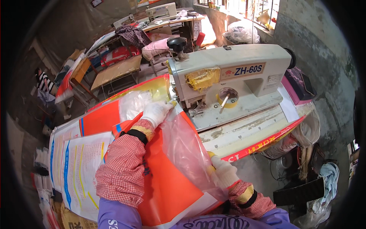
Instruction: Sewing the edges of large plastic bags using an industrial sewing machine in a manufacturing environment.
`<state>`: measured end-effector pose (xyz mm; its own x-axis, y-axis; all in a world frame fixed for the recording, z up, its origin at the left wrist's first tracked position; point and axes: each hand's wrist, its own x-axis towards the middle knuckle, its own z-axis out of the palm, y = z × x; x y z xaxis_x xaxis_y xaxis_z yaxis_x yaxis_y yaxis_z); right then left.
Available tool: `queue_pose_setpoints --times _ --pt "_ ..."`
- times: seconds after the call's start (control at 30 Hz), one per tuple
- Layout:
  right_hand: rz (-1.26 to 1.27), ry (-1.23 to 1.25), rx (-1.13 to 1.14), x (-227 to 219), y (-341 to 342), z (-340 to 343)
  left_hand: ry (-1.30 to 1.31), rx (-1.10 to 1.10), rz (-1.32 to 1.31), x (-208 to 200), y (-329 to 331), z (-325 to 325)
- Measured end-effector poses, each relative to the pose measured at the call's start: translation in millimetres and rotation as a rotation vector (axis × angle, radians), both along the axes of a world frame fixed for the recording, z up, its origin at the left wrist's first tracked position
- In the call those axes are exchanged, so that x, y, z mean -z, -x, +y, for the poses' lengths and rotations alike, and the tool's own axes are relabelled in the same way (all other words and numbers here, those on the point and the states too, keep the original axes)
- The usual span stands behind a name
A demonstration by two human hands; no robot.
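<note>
A large orange-red and white printed bag [167,183] with a clear plastic liner [187,143] lies across the work surface in front of me. My left hand [155,113], in a white glove with yellow fingertips, is closed on the bag's edge beside the sewing machine's [232,76] needle area. Lower on the same edge, my right hand [224,172] is gloved too and closed around the bag and liner. Some of its fingers are hidden. More printed bags [84,164] lie layered under and left of my left forearm.
A tape roll [233,100] with a white stick in it rests on the machine bed. A pink-purple box [297,86] stands behind the machine at right. A red-yellow printed strip [263,145] runs along the table's near edge. Other sewing machines [161,12] stand at the back.
</note>
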<state>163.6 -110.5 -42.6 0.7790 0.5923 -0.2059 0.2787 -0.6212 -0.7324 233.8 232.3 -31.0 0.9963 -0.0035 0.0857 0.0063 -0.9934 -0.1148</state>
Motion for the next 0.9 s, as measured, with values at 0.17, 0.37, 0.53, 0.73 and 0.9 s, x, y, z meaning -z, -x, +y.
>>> queue_pose_setpoints --times 0.17,0.37,0.53,0.73,0.9 --pt "0.128 -0.312 0.149 8 10 -4 0.000 0.053 -0.082 1 0 0" --pt "0.294 -0.374 0.076 24 7 -9 0.090 -0.017 0.062 -10 3 -4" --pt "-0.019 0.140 -0.222 -13 3 -25 0.065 -0.036 0.203 -27 9 -5" --pt "-0.051 0.429 -0.289 -54 -4 -13 0.292 -0.235 0.308 -51 4 -30" --pt "-0.195 0.344 -0.334 -40 5 -24 0.013 -0.097 0.343 -64 1 -50"
